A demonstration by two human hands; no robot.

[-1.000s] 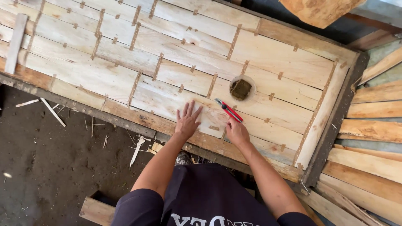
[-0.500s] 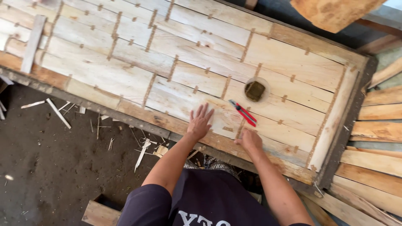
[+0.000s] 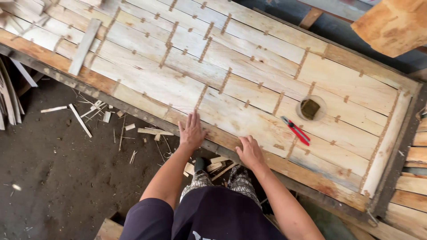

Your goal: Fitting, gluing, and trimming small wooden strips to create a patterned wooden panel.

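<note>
Both your hands lie open and flat on the veneer sheet: left hand [image 3: 192, 132], right hand [image 3: 250, 151]. The veneer [image 3: 249, 84] covers the table, strips taped; cutter [image 3: 295, 130] lies unused nearby.

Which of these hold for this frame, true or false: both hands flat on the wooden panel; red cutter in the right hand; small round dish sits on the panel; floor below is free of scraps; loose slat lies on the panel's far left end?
1. Both hands rest flat on the wooden panel. True: the left hand and right hand lie palm down near its front edge.
2. The red cutter is in the right hand. False: it lies on the panel, apart from that hand.
3. A small round dish sits on the panel. True, with a dark block inside.
4. The floor is free of scraps. False: wood offcuts lie scattered on it.
5. A loose slat lies on the panel's left end. True.
</note>
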